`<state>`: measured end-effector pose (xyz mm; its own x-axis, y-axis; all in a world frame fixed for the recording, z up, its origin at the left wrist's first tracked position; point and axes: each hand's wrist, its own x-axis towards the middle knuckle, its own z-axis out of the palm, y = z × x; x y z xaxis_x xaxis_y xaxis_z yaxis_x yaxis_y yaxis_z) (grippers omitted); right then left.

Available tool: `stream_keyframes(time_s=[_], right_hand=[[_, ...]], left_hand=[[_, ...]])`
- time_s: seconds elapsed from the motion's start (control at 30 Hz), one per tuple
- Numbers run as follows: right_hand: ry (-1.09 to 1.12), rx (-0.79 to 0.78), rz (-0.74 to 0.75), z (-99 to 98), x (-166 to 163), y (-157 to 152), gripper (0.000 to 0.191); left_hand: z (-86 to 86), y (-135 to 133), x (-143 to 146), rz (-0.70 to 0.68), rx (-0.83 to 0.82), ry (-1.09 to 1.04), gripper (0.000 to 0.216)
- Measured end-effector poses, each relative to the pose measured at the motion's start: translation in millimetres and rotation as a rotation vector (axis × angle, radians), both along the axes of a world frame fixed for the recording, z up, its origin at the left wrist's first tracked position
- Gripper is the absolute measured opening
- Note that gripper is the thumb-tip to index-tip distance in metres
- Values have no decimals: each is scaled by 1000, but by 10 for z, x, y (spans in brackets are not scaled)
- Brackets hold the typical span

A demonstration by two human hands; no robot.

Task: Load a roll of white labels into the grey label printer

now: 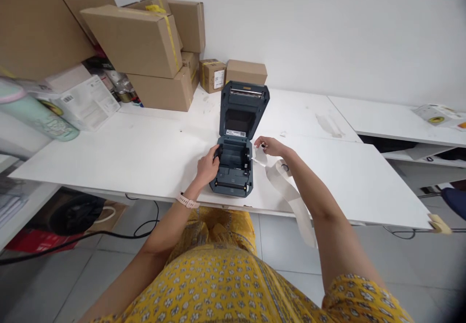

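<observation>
Though its sticker (236,133) is illegible, left hand (207,165) clasps printer (235,177), right hand (268,145) pinches paper (282,180).

You're in a stockroom or packing office, probably shipping: cardboard boxes (138,41) stacked against a bare white wall (327,22), long white worktables (145,153), an open label printer (236,143) with its label strip (287,187), and cables (153,216) on the tiled floor (284,245).
</observation>
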<state>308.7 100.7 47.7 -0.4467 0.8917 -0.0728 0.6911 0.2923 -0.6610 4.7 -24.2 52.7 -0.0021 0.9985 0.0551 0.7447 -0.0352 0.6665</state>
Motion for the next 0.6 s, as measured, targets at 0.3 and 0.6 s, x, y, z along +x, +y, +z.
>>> stream_keyframes(time_s=[0.3,0.6], right_hand=[[-59,-45,78,9,119,80,22],[46,-116,138,8,-1,-20,13]], left_hand=[[45,-11,12,-1,-7,-10,53],[40,-9,11,4,-8,8,52]])
